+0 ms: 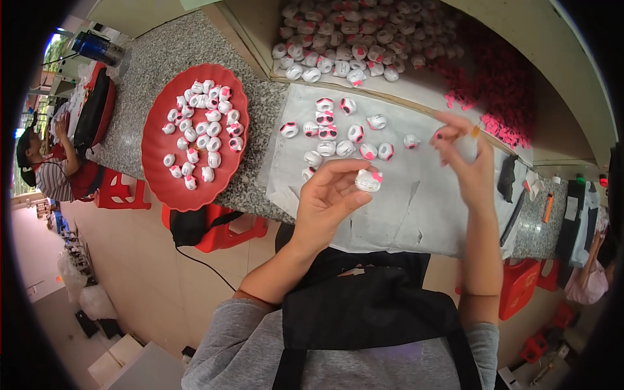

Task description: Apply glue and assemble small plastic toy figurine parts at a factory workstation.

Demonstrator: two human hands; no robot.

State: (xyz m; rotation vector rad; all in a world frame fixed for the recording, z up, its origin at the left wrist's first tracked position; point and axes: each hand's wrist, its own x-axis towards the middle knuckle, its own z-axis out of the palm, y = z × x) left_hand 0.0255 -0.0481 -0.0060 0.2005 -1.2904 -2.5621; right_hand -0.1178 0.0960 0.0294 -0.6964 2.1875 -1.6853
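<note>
My left hand (327, 207) is closed on a small white cat-head figurine (368, 182) with a pink bow, pinched between thumb and fingers above the paper sheet (383, 224). Over the sheet's right part, my right hand (469, 151) is raised with its fingers apart; motion blurs them slightly. A small dark spot shows near its fingertips, too blurred to make out. It is nearest to a heap of small pink pieces (504, 130). On the sheet, several figurines (327, 132) lie beyond my left hand, some showing dark sunglasses with pink frames.
A red scalloped tray (158, 130) holding several figurines stands left on the speckled stone counter (188, 39). A wooden-edged shelf bin at the back holds a large pile of white figurines (351, 39). Red stools (517, 289) stand below. Another person (55, 166) sits at far left.
</note>
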